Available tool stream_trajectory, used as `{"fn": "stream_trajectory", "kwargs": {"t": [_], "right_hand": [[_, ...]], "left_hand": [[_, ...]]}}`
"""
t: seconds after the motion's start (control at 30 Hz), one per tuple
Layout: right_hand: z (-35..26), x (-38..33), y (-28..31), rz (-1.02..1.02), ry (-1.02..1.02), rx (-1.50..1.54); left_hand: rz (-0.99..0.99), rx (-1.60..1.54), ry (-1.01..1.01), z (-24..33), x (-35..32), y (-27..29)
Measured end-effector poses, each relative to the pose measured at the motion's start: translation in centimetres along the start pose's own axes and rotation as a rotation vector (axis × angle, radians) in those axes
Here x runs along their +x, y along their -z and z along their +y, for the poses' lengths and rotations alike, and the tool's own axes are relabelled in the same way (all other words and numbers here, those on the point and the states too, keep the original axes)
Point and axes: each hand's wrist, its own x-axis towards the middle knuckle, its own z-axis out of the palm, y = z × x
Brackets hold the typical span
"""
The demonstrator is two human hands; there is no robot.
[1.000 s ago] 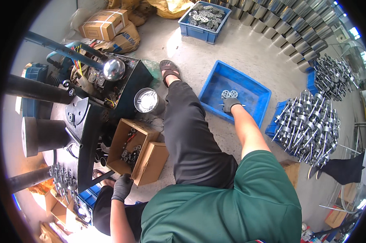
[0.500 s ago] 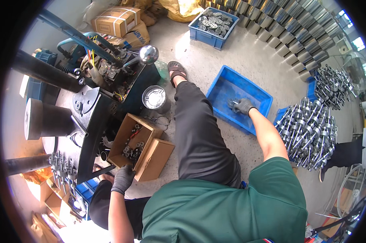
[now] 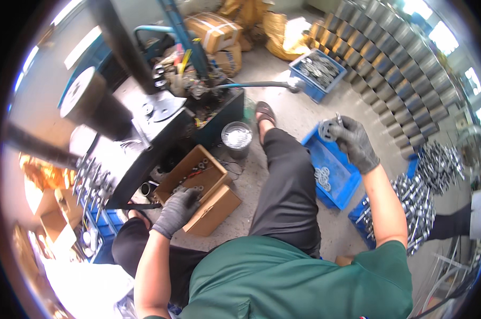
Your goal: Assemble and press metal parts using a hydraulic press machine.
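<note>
My right hand (image 3: 357, 143), in a grey glove, is raised above the blue plastic bin (image 3: 348, 198). Its fingers are closed on round metal discs (image 3: 328, 131) with holes; how many is unclear. More pale metal discs (image 3: 323, 178) lie inside that bin. My left hand (image 3: 179, 210), also gloved, is over the near edge of an open cardboard box (image 3: 215, 173). Its fingers are curled in beside small metal rings (image 3: 199, 189); whatever they hold is too small to make out.
At left stands a machine with a ball-ended lever (image 3: 295, 85) reaching across. A bucket (image 3: 236, 135) stands beside the box. Farther off are a crate of metal parts (image 3: 319, 72) and stacked metal cylinders (image 3: 389, 69). Shafted metal parts (image 3: 410, 207) are heaped at right.
My right hand has risen out of the blue bin with the discs. My left hand has moved from the box's corner farther over its edge. The whole view has shifted.
</note>
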Motion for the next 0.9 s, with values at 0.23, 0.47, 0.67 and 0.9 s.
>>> {"fn": "stream_trajectory", "kwargs": {"t": [0.23, 0.47, 0.67, 0.9], "right_hand": [[-5.4, -2.5, -17.4, -0.462, 0.098, 0.232], [-3.6, 1.9, -31.1, -0.724, -0.179, 0.596], [-0.4, 4.1, -33.3, -0.900, -0.361, 0.852], [-0.4, 4.5, -32.3, -0.879, -0.399, 1.006]], "left_hand": [[0.133, -0.107, -0.137, 2.2, 0.8, 1.8], [0.132, -1.066, -0.054, 1.8, 1.1, -0.4], [0.159, -1.189, 0.076, 1.3, 0.3, 0.3], [0.211, -1.099, 0.133, 1.2, -0.5, 0.0]]}}
